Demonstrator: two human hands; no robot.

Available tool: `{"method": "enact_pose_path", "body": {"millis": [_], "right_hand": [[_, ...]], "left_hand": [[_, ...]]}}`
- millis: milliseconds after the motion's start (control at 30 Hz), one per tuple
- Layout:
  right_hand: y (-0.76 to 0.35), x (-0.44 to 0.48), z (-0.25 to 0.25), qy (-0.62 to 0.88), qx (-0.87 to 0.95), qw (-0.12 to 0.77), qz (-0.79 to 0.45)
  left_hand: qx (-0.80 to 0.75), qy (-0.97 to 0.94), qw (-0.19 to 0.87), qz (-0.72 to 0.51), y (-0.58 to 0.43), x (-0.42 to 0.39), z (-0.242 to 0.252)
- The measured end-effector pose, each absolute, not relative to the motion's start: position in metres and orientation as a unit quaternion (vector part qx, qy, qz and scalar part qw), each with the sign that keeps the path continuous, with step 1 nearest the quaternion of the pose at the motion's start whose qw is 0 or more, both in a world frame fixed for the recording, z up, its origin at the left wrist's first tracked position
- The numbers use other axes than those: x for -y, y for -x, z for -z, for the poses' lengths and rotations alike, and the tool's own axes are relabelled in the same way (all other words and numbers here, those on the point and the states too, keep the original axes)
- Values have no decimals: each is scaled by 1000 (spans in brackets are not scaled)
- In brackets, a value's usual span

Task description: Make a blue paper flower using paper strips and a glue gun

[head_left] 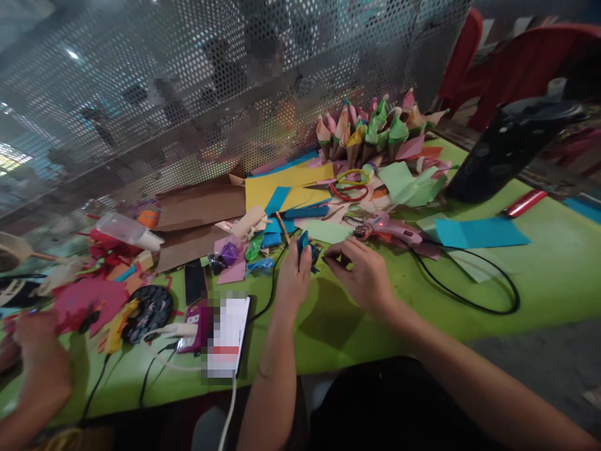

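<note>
My left hand (pixel 295 269) is closed around a small folded piece of blue paper (pixel 304 240), whose darker lower part shows between the two hands. Just to its right, my right hand (pixel 359 269) has its fingertips pinched together; whatever may be between them is too small to tell. Past my right hand lies a pink glue gun (pixel 397 230) with a small orange light and a black cord. Blue paper strips (pixel 279 199) and yellow sheets (pixel 267 188) are spread beyond my left hand, near scissors (pixel 350 193) with a red handle.
Paper cones (pixel 375 134) with twisted coloured tops stand at the back. A dark tumbler (pixel 502 150) is at the right. A phone (pixel 230 338) and a purple power adapter (pixel 200 329) with cables sit at left. Another person's hand (pixel 40 344) works at the far left.
</note>
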State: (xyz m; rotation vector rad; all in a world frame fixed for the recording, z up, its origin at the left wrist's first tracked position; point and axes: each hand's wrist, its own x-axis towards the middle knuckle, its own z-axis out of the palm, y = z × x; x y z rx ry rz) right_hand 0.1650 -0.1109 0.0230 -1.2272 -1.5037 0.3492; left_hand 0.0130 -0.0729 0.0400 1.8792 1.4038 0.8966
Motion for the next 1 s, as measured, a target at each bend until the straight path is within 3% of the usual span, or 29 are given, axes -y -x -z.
{"method": "enact_pose_path", "body": {"millis": [1000], "right_hand": [[-155, 103, -7, 513, 696, 500, -50]], "left_hand": [[-517, -696, 348, -357, -14, 73, -36]]}}
